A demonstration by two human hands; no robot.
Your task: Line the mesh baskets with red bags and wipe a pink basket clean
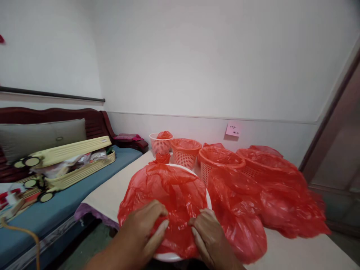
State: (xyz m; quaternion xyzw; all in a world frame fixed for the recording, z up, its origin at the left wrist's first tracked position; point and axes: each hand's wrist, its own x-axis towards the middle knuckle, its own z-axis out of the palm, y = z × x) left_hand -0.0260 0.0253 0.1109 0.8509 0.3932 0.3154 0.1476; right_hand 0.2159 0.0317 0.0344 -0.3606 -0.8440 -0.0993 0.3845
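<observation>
Directly under my two hands sits a white basket almost wholly covered by a red plastic bag; only a strip of white rim shows at the near edge and a thin arc on the far right side.

Left hand: palm down on the near left part of the bag, fingers curled, thumb stretched toward the centre. Grip is pressed flat onto the film rather than pinching it, as far as I can tell.

Right hand: on the near right part, fingers bent, fingertips bunching a fold of film between the two hands. Grip looks closed on that fold, though the pinch itself is partly hidden by creases.

Step in hand, my judgement: lining the basket. The bag is draped over the mouth and I am working the film down at the near rim. It lies domed and loose, not yet drawn snug.

Next move likely calls for both grips spreading outward along the rim, tucking film over the edge evenly without tearing the thin plastic, while the basket stays put on the surface.

Beyond my right hand: a loose heap of red bags, touching the basket's side. Farther off, past both hands, a row of lined baskets by the wall. Off to the left of my left hand, an open yellow suitcase on a blue couch.
</observation>
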